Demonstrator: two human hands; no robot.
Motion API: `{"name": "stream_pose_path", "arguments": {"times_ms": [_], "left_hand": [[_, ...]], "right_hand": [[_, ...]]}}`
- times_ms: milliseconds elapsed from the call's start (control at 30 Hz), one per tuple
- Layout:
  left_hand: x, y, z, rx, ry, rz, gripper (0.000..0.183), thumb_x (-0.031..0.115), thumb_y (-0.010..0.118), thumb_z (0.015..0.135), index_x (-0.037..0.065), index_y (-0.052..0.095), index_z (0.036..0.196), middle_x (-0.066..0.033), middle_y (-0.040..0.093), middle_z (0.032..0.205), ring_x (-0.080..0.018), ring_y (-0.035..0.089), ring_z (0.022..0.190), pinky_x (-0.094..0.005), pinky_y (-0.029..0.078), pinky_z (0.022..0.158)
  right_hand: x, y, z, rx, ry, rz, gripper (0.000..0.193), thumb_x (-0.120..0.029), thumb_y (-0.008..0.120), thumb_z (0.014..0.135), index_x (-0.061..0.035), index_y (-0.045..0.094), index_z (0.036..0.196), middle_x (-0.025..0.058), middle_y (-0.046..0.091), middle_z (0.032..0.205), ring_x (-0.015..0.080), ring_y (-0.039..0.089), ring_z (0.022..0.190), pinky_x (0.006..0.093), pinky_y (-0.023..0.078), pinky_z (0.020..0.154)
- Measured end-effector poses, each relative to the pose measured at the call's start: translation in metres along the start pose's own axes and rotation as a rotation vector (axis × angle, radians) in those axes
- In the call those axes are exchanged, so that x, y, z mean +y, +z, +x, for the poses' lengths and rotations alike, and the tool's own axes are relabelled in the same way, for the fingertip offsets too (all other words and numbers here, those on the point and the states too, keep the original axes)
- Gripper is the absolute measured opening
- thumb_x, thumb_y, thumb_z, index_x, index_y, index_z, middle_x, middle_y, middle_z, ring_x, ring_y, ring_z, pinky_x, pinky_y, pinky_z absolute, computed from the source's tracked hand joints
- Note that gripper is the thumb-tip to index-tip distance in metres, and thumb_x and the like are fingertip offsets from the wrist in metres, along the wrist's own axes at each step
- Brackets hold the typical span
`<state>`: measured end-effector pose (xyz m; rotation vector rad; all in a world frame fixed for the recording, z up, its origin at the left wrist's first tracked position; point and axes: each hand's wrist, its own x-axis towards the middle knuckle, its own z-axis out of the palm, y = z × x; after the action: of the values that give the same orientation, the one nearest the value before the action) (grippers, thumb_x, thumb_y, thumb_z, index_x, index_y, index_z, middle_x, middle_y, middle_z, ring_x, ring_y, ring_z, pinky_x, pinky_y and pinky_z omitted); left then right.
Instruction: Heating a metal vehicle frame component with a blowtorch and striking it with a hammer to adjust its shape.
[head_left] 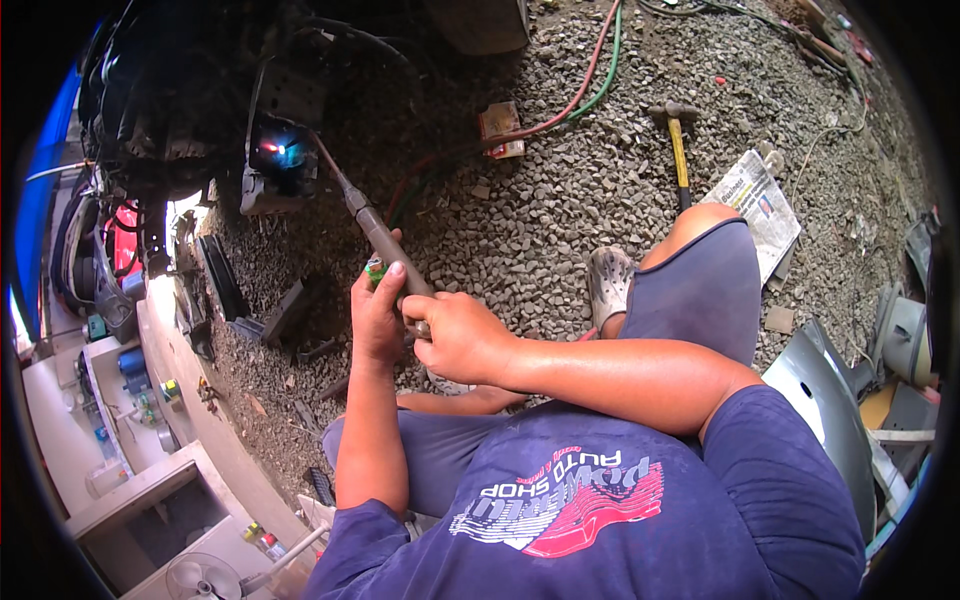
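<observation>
A long gas welding torch (376, 230) slants up and left from my hands, with a thin bent nozzle. At its tip, a bright blue-white glow lights a dark metal bracket (280, 165), beside a red-hot spot. My left hand (378, 315) is closed around the torch handle, its thumb lying along it. A small green lighter (376, 270) sticks out between the thumb and fingers of that hand. My right hand (462, 335) grips the rear end of the handle, fingers curled around it. The bracket's upper parts fade into deep shadow.
Red and green hoses (560, 122) run across the gravel (540, 220). A yellow-handled hammer (680, 150) and a newspaper (765, 215) lie to the right. Dark metal pieces (285, 312) lie left of my hands. A grey body panel (820, 400) stands at right, a fan (203, 577) at lower left.
</observation>
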<state>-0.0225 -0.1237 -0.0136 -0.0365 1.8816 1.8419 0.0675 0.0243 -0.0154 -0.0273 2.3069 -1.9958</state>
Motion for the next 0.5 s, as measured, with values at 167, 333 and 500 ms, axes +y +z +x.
{"name": "stream_pose_path", "arguments": {"times_ms": [167,333,500], "left_hand": [[0.0020,-0.0003,-0.0011,0.002,0.009,0.010,0.058,0.025,0.070,0.104,-0.002,0.055,0.154,-0.0037,0.068,0.134,-0.0076,0.065,0.092,-0.0261,0.055,0.079],[0.0050,0.0047,-0.0010,0.025,0.028,0.010,0.057,0.022,0.069,0.103,0.000,0.055,0.154,0.0024,0.065,0.098,-0.0073,0.062,0.085,-0.0253,0.052,0.079],[0.0021,-0.0026,-0.0017,-0.004,0.036,0.011,0.060,0.026,0.071,0.103,-0.003,0.055,0.153,-0.0043,0.067,0.136,-0.0076,0.064,0.095,-0.0265,0.054,0.081]], "right_hand": [[-0.0037,-0.0030,-0.0001,-0.042,0.043,0.008,0.016,-0.008,0.067,0.087,-0.0076,0.066,0.103,0.0214,0.074,0.097,0.0437,0.070,0.099,0.0557,0.056,0.087],[0.0004,-0.0007,-0.0005,-0.023,0.006,0.023,0.021,-0.006,0.067,0.085,-0.0072,0.065,0.106,0.0209,0.071,0.096,0.0436,0.069,0.096,0.0543,0.056,0.084],[-0.0014,-0.0009,-0.0010,-0.025,0.005,0.014,0.021,-0.006,0.068,0.085,-0.0074,0.065,0.106,0.0209,0.071,0.096,0.0436,0.069,0.095,0.0541,0.056,0.084]]}}
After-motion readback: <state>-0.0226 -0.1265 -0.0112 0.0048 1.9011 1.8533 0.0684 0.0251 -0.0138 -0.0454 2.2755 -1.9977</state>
